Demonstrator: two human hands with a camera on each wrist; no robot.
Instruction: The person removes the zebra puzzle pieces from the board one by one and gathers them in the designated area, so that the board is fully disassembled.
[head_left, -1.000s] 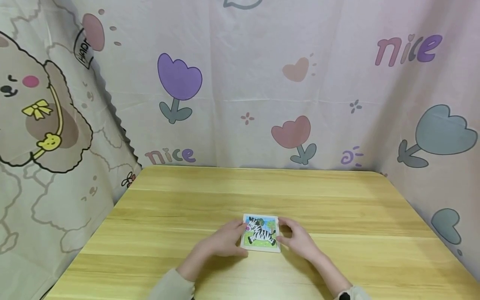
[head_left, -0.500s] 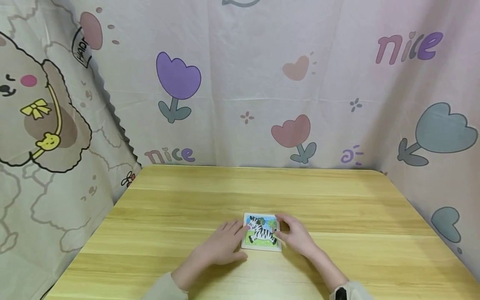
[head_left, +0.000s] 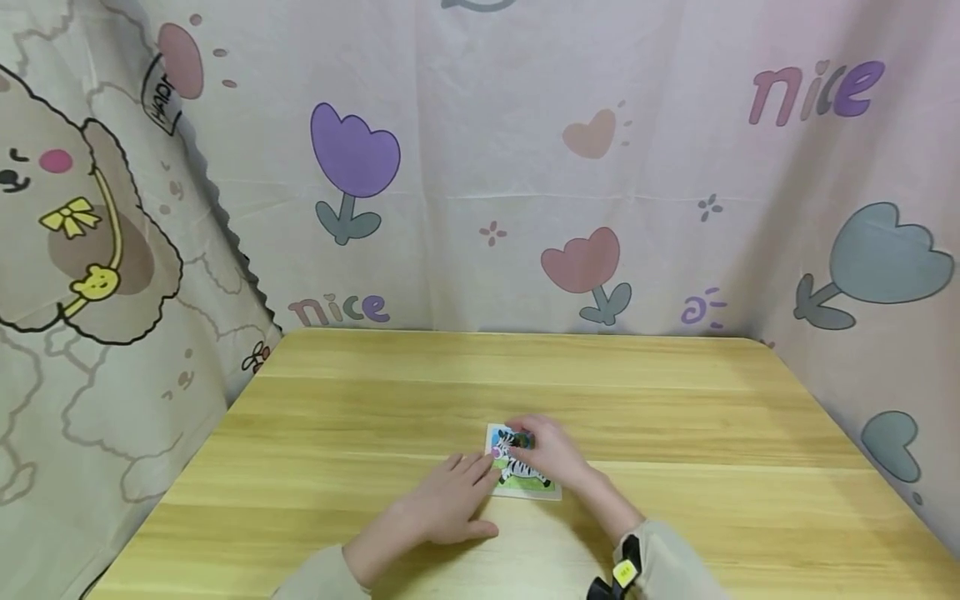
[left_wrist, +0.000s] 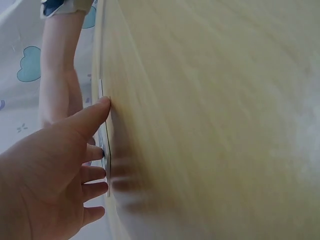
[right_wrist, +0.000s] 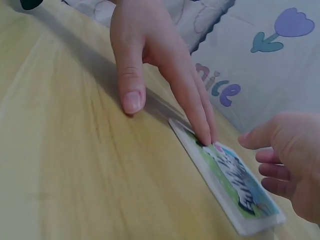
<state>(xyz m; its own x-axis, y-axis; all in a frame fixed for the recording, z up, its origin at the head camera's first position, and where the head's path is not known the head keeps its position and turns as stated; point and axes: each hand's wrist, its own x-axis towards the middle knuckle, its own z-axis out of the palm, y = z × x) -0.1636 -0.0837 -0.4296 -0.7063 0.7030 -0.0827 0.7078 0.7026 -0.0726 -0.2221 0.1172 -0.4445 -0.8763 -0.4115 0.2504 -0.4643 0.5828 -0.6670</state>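
Note:
A small square zebra picture puzzle [head_left: 528, 477] with a white border lies flat on the table. My left hand [head_left: 453, 505] rests at its left side; the fingers are straight, with fingertips on the picture's left part and the thumb apart on the near side. Over the puzzle's upper right is my right hand [head_left: 553, 452], hiding that corner. In the right wrist view the fingers and thumb of the right hand [right_wrist: 295, 162] are loosely bent, with nothing between them, just above the puzzle [right_wrist: 231, 182]. The left wrist view catches the puzzle [left_wrist: 107, 140] nearly edge-on.
The light wooden table [head_left: 360, 375] stretches around the puzzle on all sides. Printed curtains [head_left: 465, 125] hang behind its far edge and along both sides. A black strap with a yellow tag [head_left: 624, 572] sits at the right sleeve.
My right hand has moved from the puzzle's right edge leftward over its upper part. The left hand has shifted slightly nearer, its fingers spreading straighter. The puzzle stays about where it was.

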